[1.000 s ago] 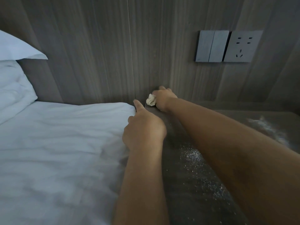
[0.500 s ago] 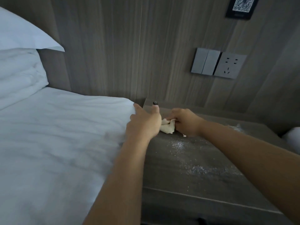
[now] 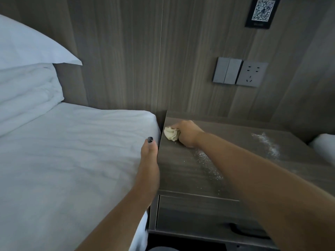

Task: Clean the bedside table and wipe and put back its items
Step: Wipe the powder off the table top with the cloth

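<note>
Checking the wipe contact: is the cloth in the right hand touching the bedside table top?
Touching. The head view shows the right hand gripping the crumpled cloth, which sits on the bedside table top near its back left corner, no gap visible.

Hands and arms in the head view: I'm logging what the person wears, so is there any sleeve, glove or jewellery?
Both forearms are bare: no sleeves, gloves or jewellery visible. The left hand has dark polish on its thumbnail; the right hand shows no visible nails.

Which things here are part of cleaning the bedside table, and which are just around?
Part of the job:
- crumpled cream cloth in right hand
- wood-grain bedside table
- white powder

Just around:
- white bed sheet
- white pillow
- grey wall socket
- QR sign
</note>
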The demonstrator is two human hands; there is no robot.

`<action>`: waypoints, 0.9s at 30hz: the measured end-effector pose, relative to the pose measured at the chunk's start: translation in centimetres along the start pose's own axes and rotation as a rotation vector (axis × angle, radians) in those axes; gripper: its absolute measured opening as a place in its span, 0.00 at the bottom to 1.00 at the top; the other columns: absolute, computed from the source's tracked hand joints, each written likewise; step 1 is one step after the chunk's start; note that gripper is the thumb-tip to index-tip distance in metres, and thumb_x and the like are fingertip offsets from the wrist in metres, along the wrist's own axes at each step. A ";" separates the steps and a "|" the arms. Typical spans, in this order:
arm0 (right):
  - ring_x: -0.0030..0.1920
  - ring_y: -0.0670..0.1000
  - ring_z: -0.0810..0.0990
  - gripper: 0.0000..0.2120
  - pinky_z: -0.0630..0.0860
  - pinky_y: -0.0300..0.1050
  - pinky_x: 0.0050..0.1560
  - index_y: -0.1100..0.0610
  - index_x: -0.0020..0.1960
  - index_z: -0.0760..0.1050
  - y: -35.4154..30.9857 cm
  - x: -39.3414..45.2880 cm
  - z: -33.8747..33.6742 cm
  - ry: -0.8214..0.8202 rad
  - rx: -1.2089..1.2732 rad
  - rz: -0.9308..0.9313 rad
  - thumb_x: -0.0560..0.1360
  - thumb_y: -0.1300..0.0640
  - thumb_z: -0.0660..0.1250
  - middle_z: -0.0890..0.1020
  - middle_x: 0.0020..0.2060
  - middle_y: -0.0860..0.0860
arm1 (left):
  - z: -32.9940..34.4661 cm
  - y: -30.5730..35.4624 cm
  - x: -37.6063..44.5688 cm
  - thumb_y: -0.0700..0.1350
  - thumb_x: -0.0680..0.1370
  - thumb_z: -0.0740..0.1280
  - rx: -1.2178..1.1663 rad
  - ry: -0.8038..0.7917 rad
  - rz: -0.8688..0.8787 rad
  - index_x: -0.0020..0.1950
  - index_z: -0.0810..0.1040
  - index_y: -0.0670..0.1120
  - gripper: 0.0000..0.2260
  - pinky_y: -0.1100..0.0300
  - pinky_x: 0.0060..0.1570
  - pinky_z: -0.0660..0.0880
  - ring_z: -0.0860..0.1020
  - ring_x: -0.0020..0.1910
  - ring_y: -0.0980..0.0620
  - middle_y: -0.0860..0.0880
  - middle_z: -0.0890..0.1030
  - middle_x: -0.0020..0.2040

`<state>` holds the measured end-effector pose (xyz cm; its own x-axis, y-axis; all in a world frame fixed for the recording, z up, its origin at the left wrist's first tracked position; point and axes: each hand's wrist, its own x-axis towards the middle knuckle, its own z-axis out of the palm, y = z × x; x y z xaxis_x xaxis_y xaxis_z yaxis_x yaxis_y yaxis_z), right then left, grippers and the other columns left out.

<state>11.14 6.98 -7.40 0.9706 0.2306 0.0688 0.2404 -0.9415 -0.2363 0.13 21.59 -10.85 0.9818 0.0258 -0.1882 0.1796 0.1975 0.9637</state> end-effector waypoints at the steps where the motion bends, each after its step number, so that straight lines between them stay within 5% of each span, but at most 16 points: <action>1: 0.53 0.51 0.78 0.22 0.71 0.40 0.50 0.52 0.58 0.80 0.0 -0.9 0.2 0.016 0.035 -0.057 0.73 0.70 0.57 0.82 0.57 0.52 | -0.2 -0.2 -0.1 0.77 0.62 0.54 -0.035 -0.016 0.016 0.74 0.66 0.54 0.45 0.46 0.72 0.63 0.70 0.69 0.50 0.53 0.73 0.70; 3: 0.62 0.48 0.76 0.27 0.70 0.39 0.62 0.54 0.64 0.78 -0.1 -3.4 0.4 0.041 0.096 -0.183 0.70 0.73 0.58 0.80 0.62 0.51 | -0.4 -0.3 -0.1 0.78 0.60 0.56 -0.100 -0.024 0.021 0.75 0.64 0.54 0.48 0.47 0.72 0.62 0.69 0.70 0.51 0.52 0.71 0.72; 6: 0.67 0.46 0.71 0.28 0.63 0.38 0.70 0.58 0.64 0.77 0.4 -6.2 -0.2 0.000 0.143 -0.296 0.69 0.77 0.58 0.78 0.64 0.52 | -0.3 0.4 -0.9 0.73 0.68 0.54 -0.167 -0.012 0.050 0.72 0.65 0.55 0.38 0.48 0.72 0.63 0.70 0.69 0.53 0.52 0.71 0.71; 9: 0.61 0.46 0.77 0.29 0.71 0.43 0.65 0.56 0.65 0.77 0.6 -5.6 -1.2 0.057 0.193 -0.253 0.69 0.76 0.57 0.82 0.59 0.52 | -0.2 0.8 -1.4 0.68 0.78 0.51 -0.187 -0.029 0.082 0.68 0.68 0.56 0.25 0.49 0.69 0.67 0.74 0.64 0.54 0.52 0.75 0.65; 11: 0.56 0.48 0.78 0.25 0.73 0.43 0.59 0.57 0.62 0.79 -1.0 -4.8 -0.7 0.159 0.279 -0.239 0.71 0.74 0.58 0.82 0.54 0.53 | -0.1 1.0 -1.5 0.63 0.81 0.49 -0.232 -0.043 0.082 0.55 0.73 0.56 0.17 0.54 0.62 0.73 0.78 0.55 0.58 0.54 0.78 0.54; 16: 0.53 0.53 0.73 0.15 0.70 0.46 0.56 0.56 0.54 0.83 -3.4 -4.7 3.3 0.188 0.229 -0.293 0.71 0.67 0.65 0.74 0.48 0.51 | -0.1 1.3 -1.6 0.60 0.82 0.50 -0.284 0.000 0.077 0.37 0.75 0.52 0.23 0.50 0.64 0.71 0.80 0.50 0.53 0.55 0.84 0.36; 18: 0.48 0.51 0.76 0.16 0.71 0.41 0.50 0.60 0.52 0.84 -3.5 -5.9 2.5 0.160 0.277 -0.338 0.70 0.66 0.62 0.78 0.46 0.54 | -0.3 1.0 -1.1 0.63 0.81 0.50 -0.277 0.008 0.053 0.45 0.77 0.52 0.22 0.48 0.67 0.69 0.78 0.58 0.50 0.50 0.83 0.50; 20: 0.47 0.50 0.78 0.20 0.74 0.39 0.49 0.60 0.51 0.84 -3.5 -7.7 1.5 0.111 0.303 -0.378 0.66 0.64 0.58 0.80 0.46 0.56 | -0.3 1.0 -1.1 0.65 0.80 0.50 -0.243 0.044 0.048 0.65 0.72 0.51 0.24 0.48 0.70 0.65 0.73 0.66 0.49 0.47 0.75 0.65; 22: 0.48 0.51 0.80 0.21 0.76 0.41 0.51 0.59 0.51 0.84 -2.9 -9.1 0.4 0.042 0.314 -0.399 0.66 0.68 0.58 0.81 0.47 0.55 | -0.2 1.1 -1.1 0.63 0.81 0.50 -0.229 0.053 0.054 0.73 0.66 0.49 0.27 0.49 0.71 0.64 0.71 0.68 0.49 0.47 0.71 0.69; 25: 0.50 0.48 0.81 0.26 0.78 0.45 0.53 0.58 0.52 0.84 -1.8 -8.7 -1.3 -0.077 0.363 -0.379 0.65 0.79 0.60 0.81 0.48 0.53 | -0.1 1.1 -1.3 0.63 0.81 0.49 -0.222 0.034 0.063 0.74 0.65 0.50 0.27 0.50 0.71 0.64 0.71 0.68 0.49 0.48 0.71 0.70; 27: 0.51 0.47 0.80 0.28 0.77 0.42 0.53 0.59 0.54 0.83 -2.2 -7.9 -1.7 -0.065 0.421 -0.375 0.64 0.81 0.58 0.81 0.50 0.53 | -0.1 0.9 -1.1 0.64 0.80 0.49 -0.217 0.030 0.059 0.64 0.72 0.53 0.23 0.48 0.70 0.66 0.73 0.66 0.47 0.49 0.74 0.65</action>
<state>2.96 6.85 -5.77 0.8135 0.5573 0.1659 0.5393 -0.6163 -0.5739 -0.77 21.85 -9.80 0.9874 0.0722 -0.1410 0.1008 0.4005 0.9107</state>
